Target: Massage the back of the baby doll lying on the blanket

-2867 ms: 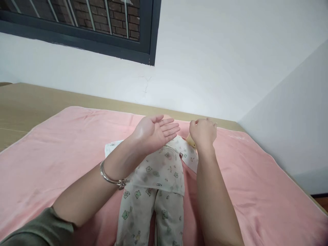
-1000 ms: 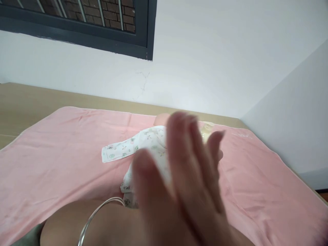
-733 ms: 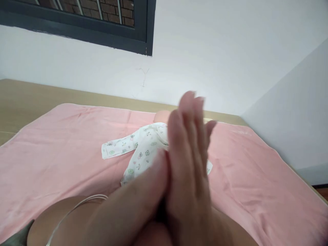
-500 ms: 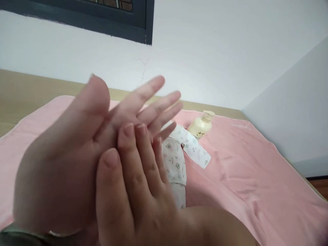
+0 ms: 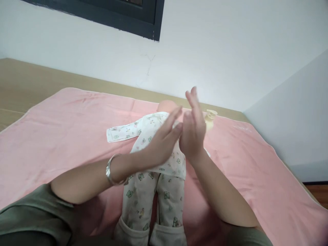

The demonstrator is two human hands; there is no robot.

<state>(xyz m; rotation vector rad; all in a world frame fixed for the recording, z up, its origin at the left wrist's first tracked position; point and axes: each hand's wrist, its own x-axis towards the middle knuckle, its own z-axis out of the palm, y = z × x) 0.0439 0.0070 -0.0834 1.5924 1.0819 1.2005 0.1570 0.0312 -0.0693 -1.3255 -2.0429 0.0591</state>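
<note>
A baby doll in a white printed suit (image 5: 153,177) lies on its back on the pink towel (image 5: 64,136), head (image 5: 166,106) away from me. My left hand (image 5: 161,143) and my right hand (image 5: 193,130) hover above its chest, palms facing and fingertips touching, fingers stretched out, holding nothing. A silver bangle (image 5: 110,169) circles my left wrist. A cream pump bottle (image 5: 210,118) lies behind my right hand, mostly hidden.
The towel covers a light wooden surface (image 5: 25,82) that meets a white wall. A dark window frame (image 5: 115,17) sits at the upper left. A second wall (image 5: 294,119) closes the right side.
My hands were rubbing together close to the camera; they have moved away from it and now hover over the doll's chest. The view has tilted down.
</note>
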